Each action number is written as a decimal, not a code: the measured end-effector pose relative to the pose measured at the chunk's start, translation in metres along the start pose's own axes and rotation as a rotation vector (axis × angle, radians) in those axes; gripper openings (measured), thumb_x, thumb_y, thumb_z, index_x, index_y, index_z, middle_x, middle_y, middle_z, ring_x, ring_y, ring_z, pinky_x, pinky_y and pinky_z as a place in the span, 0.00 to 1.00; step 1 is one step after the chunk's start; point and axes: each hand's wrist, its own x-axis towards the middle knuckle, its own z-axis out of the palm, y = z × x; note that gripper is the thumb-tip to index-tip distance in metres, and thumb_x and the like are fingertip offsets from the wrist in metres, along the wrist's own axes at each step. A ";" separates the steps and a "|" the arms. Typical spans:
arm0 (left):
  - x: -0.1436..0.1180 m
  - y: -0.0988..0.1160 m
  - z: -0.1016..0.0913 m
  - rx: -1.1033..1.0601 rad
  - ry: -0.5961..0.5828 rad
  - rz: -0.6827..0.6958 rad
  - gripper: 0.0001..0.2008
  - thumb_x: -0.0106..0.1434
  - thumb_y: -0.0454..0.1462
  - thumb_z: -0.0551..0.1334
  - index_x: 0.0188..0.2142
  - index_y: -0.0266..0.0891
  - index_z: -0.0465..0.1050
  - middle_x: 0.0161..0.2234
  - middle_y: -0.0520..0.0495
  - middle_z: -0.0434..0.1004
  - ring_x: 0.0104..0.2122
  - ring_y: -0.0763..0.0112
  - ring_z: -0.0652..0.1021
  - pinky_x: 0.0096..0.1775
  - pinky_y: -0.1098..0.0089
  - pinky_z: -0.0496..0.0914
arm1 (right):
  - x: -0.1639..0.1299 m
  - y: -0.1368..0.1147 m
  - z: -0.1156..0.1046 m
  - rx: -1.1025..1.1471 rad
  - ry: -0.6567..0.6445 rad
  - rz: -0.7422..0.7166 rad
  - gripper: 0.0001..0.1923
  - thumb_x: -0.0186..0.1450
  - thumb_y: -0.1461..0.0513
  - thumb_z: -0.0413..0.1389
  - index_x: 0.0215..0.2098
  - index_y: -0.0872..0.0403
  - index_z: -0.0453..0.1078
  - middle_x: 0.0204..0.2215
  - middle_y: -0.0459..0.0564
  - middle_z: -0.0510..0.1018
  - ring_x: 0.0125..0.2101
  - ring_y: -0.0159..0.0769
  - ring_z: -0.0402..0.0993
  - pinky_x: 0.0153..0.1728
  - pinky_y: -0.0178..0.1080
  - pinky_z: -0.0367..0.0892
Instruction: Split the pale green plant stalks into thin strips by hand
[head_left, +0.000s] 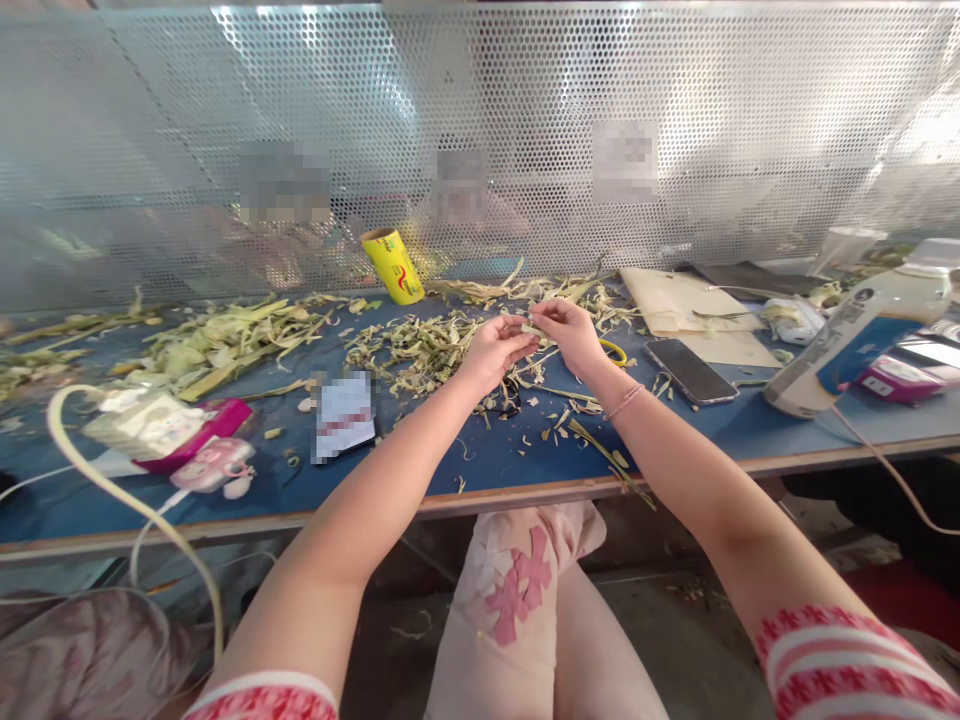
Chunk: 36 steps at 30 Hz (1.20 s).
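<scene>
Two of my hands meet above the middle of the blue table (495, 460), and between them I pinch a thin pale-green leaf strip (534, 329). My left hand (496, 350) is curled with its fingertips closed on the near end of the strip, and my right hand (571, 332) is closed on the other end from the far side, thumb and forefinger pressed together; the two hands almost touch. The strip is held just above the table, over a loose heap of shredded green and straw-coloured leaf scraps (420, 350) that spreads under and behind my hands. A bigger pile of wider leaf pieces (225, 345) lies well to the left. Leaning at the far edge against the perforated metal screen (480, 130) is a yellow roll (393, 265), tilted to the right. Just right of my right wrist lies a dark phone (690, 371), flat on the table, near a brown paper sheet (686, 300). Farther right a white bottle with a blue label (862, 335) lies on its side. On the left stand a pink and white gadget (172, 435) and a pale cable (135, 500) that loops off the table's front edge. A thin bracelet (624, 401) sits on my right wrist.
</scene>
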 end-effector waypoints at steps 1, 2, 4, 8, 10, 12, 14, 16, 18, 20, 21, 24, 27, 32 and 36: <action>0.000 0.000 0.000 0.005 0.005 0.004 0.14 0.50 0.26 0.67 0.36 0.35 0.69 0.25 0.55 0.75 0.29 0.76 0.80 0.44 0.66 0.75 | 0.000 -0.001 0.000 0.021 -0.004 0.016 0.08 0.51 0.61 0.62 0.29 0.55 0.74 0.26 0.44 0.76 0.29 0.29 0.70 0.34 0.35 0.66; 0.000 0.001 0.001 0.011 0.011 0.009 0.13 0.50 0.27 0.67 0.36 0.35 0.69 0.25 0.54 0.75 0.29 0.76 0.79 0.43 0.67 0.75 | 0.000 -0.001 0.000 0.039 -0.009 0.030 0.08 0.51 0.61 0.62 0.29 0.55 0.74 0.27 0.44 0.77 0.29 0.29 0.71 0.34 0.35 0.67; -0.001 0.002 0.002 0.023 0.025 0.019 0.12 0.51 0.28 0.68 0.35 0.35 0.69 0.25 0.54 0.75 0.29 0.76 0.79 0.42 0.67 0.75 | 0.000 0.000 0.000 0.054 -0.022 0.041 0.08 0.52 0.60 0.62 0.29 0.55 0.75 0.27 0.45 0.78 0.30 0.30 0.72 0.35 0.36 0.67; -0.001 0.003 0.002 0.041 0.035 0.034 0.11 0.51 0.29 0.67 0.34 0.36 0.68 0.25 0.53 0.76 0.29 0.76 0.79 0.42 0.65 0.75 | 0.001 0.004 -0.001 0.003 -0.037 -0.006 0.09 0.55 0.56 0.62 0.28 0.54 0.76 0.28 0.46 0.78 0.32 0.31 0.73 0.38 0.36 0.68; -0.001 0.002 0.001 0.045 0.029 0.046 0.12 0.51 0.29 0.67 0.33 0.36 0.67 0.25 0.54 0.76 0.29 0.76 0.79 0.43 0.64 0.75 | 0.001 0.004 -0.002 -0.007 -0.038 -0.015 0.12 0.57 0.54 0.60 0.27 0.54 0.76 0.28 0.47 0.78 0.33 0.31 0.73 0.38 0.36 0.68; -0.001 0.001 0.000 0.051 0.019 0.060 0.12 0.51 0.30 0.68 0.33 0.37 0.67 0.26 0.54 0.76 0.29 0.76 0.79 0.43 0.64 0.75 | 0.000 0.001 -0.001 0.026 -0.052 0.015 0.16 0.58 0.50 0.58 0.25 0.54 0.76 0.27 0.48 0.78 0.32 0.32 0.73 0.37 0.37 0.69; 0.000 0.000 0.000 0.051 0.010 0.071 0.12 0.51 0.30 0.68 0.33 0.37 0.66 0.25 0.55 0.75 0.29 0.76 0.79 0.42 0.65 0.75 | -0.003 -0.003 0.000 0.073 -0.071 0.050 0.20 0.59 0.47 0.56 0.25 0.54 0.75 0.27 0.49 0.78 0.31 0.32 0.73 0.36 0.37 0.69; 0.000 -0.001 0.000 0.047 0.011 0.078 0.13 0.50 0.31 0.68 0.33 0.37 0.66 0.24 0.56 0.75 0.28 0.76 0.78 0.41 0.66 0.75 | -0.005 -0.007 0.001 0.095 -0.082 0.061 0.22 0.59 0.45 0.56 0.24 0.54 0.75 0.28 0.50 0.78 0.32 0.33 0.73 0.37 0.37 0.70; 0.001 -0.002 0.000 0.044 0.023 0.083 0.14 0.49 0.31 0.69 0.33 0.37 0.65 0.23 0.57 0.74 0.26 0.77 0.78 0.39 0.68 0.75 | -0.006 -0.010 0.001 0.097 -0.083 0.062 0.22 0.59 0.45 0.56 0.23 0.54 0.75 0.31 0.51 0.78 0.34 0.33 0.74 0.37 0.36 0.69; 0.002 -0.002 0.000 0.049 0.033 0.085 0.16 0.48 0.32 0.70 0.33 0.37 0.65 0.21 0.57 0.73 0.25 0.78 0.77 0.37 0.69 0.74 | -0.006 -0.011 0.002 0.084 -0.085 0.065 0.23 0.59 0.45 0.55 0.23 0.55 0.74 0.33 0.51 0.78 0.35 0.33 0.73 0.38 0.36 0.69; 0.002 -0.002 0.000 0.055 0.037 0.086 0.17 0.47 0.32 0.71 0.33 0.38 0.65 0.21 0.58 0.73 0.24 0.78 0.77 0.36 0.69 0.74 | -0.006 -0.010 0.002 0.077 -0.085 0.068 0.22 0.59 0.45 0.55 0.23 0.55 0.74 0.33 0.51 0.78 0.35 0.33 0.73 0.38 0.36 0.69; 0.003 -0.003 0.000 0.086 0.047 0.090 0.19 0.45 0.34 0.72 0.33 0.38 0.65 0.22 0.57 0.73 0.23 0.78 0.76 0.35 0.69 0.74 | -0.003 -0.006 0.001 0.050 -0.065 0.076 0.20 0.59 0.46 0.55 0.27 0.54 0.73 0.34 0.50 0.77 0.35 0.32 0.72 0.38 0.36 0.69; 0.004 -0.004 -0.001 0.116 0.061 0.109 0.19 0.45 0.35 0.72 0.33 0.38 0.65 0.22 0.58 0.72 0.24 0.78 0.75 0.36 0.69 0.74 | 0.002 -0.001 -0.002 -0.042 0.012 0.074 0.18 0.59 0.47 0.54 0.33 0.53 0.71 0.33 0.47 0.76 0.34 0.32 0.70 0.36 0.36 0.67; 0.006 -0.005 -0.004 0.168 0.070 0.202 0.19 0.44 0.34 0.72 0.32 0.39 0.65 0.24 0.58 0.70 0.24 0.78 0.75 0.33 0.71 0.72 | 0.004 0.002 -0.006 -0.361 0.099 -0.032 0.15 0.62 0.51 0.52 0.25 0.52 0.63 0.23 0.44 0.69 0.28 0.31 0.64 0.32 0.35 0.61; 0.007 -0.006 -0.006 0.250 0.036 0.252 0.19 0.44 0.34 0.72 0.33 0.39 0.65 0.26 0.57 0.70 0.25 0.79 0.74 0.32 0.73 0.70 | 0.001 0.000 -0.005 -0.390 0.004 -0.035 0.21 0.64 0.49 0.50 0.19 0.52 0.55 0.17 0.42 0.61 0.23 0.30 0.58 0.27 0.34 0.57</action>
